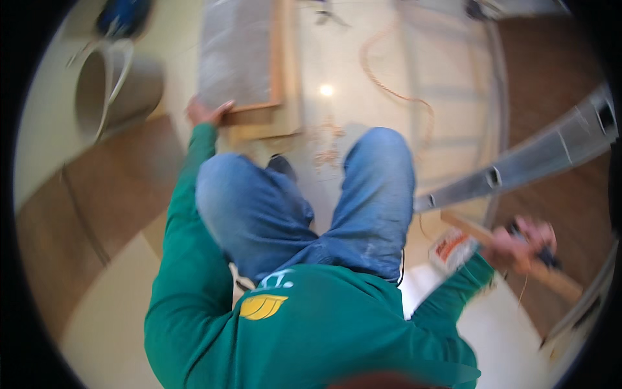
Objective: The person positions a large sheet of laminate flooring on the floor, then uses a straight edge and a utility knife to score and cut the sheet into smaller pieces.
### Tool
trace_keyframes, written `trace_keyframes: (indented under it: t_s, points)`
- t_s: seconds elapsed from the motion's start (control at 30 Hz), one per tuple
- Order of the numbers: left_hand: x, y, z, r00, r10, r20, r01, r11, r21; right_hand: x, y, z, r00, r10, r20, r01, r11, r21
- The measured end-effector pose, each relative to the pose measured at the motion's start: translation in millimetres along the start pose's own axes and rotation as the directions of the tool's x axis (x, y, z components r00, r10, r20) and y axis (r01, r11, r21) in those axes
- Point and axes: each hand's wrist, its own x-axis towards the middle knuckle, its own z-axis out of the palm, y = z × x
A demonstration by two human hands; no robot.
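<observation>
At the near left corner of a grey panel with a wooden frame (275, 55), my left hand (207, 111) touches the edge. Its thumb and fingers are spread apart, slightly blurred. Out to the right, my right hand (515, 249) is closed round a narrow wooden strip (554, 280), which sticks out on both sides of the fist. Something dark shows at the same hand, too blurred to name. A pale wooden board (265, 129) lies under the framed panel. Wood shavings or crumbs (329, 146) are scattered on the floor between it and my right knee.
A grey metal rail with rectangular openings (531, 165) slants in from the right. A white and orange box (451, 249) sits near my right wrist. At left stand a bucket (123, 87) and a dark blue object (123, 16). An orange cord (398, 96) curves across the floor.
</observation>
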Motion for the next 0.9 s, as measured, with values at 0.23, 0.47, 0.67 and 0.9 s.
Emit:
trace_keyframes:
  t_s: [0.23,0.47,0.67,0.9]
  points:
    - [-34.1,5.5,-16.9,0.988,-0.084,-0.133,0.092,0.994,0.053,21.8,183.7,-200.1,0.746,0.203,-0.634,-0.513,0.782,-0.354]
    - [-58.8,22.5,18.7,0.986,-0.169,0.004,0.169,0.981,-0.094,9.0,206.7,-233.7,0.553,0.234,-0.800,-0.626,0.749,-0.214]
    - [-70.5,-25.9,26.1,0.898,-0.411,-0.156,0.384,0.906,-0.179,67.8,78.3,-135.7,0.875,0.082,-0.477,-0.100,0.995,-0.012]
    - [-105.9,-70.5,118.3,0.706,-0.696,0.130,0.688,0.632,-0.357,-93.0,-67.4,101.1,0.412,0.176,0.894,-0.584,0.804,0.111]
